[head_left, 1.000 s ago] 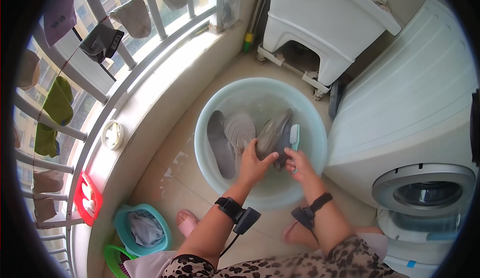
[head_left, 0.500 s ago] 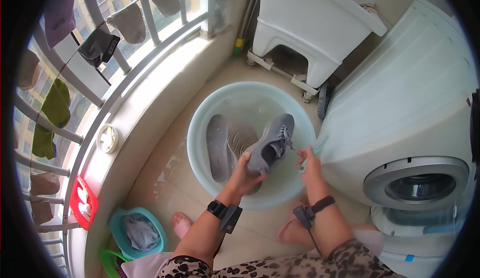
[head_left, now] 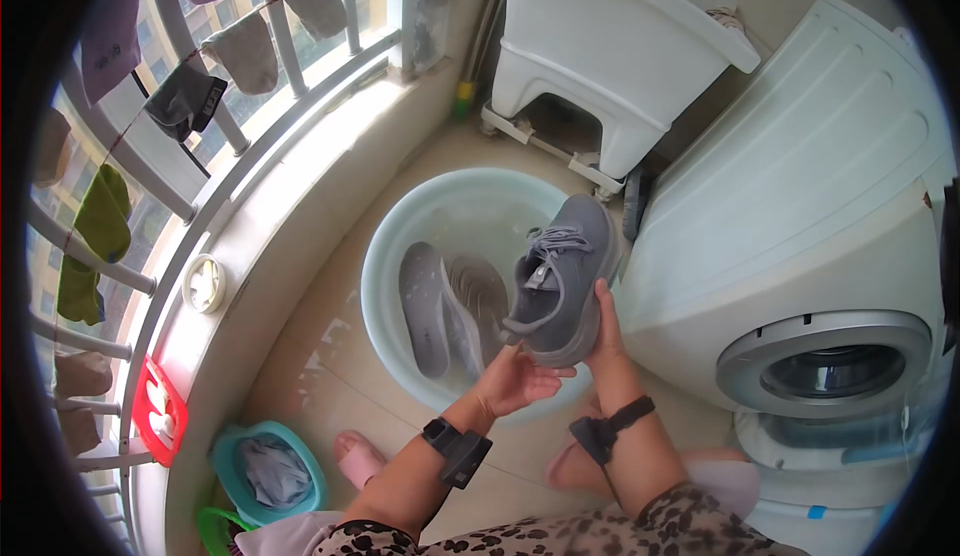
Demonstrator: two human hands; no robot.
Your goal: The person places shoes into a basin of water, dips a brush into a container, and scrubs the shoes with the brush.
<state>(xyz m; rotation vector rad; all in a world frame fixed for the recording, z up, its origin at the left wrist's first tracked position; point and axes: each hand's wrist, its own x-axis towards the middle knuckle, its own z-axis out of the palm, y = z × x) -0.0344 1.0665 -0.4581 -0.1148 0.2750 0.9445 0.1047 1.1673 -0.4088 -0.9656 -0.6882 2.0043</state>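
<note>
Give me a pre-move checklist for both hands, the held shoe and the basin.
1. Right hand gripping gray shoe: ok, around its side.
2. Left hand gripping too: not ok, fingers open by the heel.
3. Laces in view: ok, crossing the tongue.
4. Shoe's underside inspected: cannot tell, faces away from the camera.
5. Second shoe inside basin: ok.
6. Held shoe's height above water: cannot tell from this view.

Shoe [head_left: 582, 284] now in right grip [head_left: 607, 338]

held shoe [head_left: 582, 291]: matt cloth | basin [head_left: 374, 301]: smooth plastic | door ring [head_left: 736, 364]: glossy, metallic-looking | floor tiles [head_left: 290, 361]: smooth, glossy
</note>
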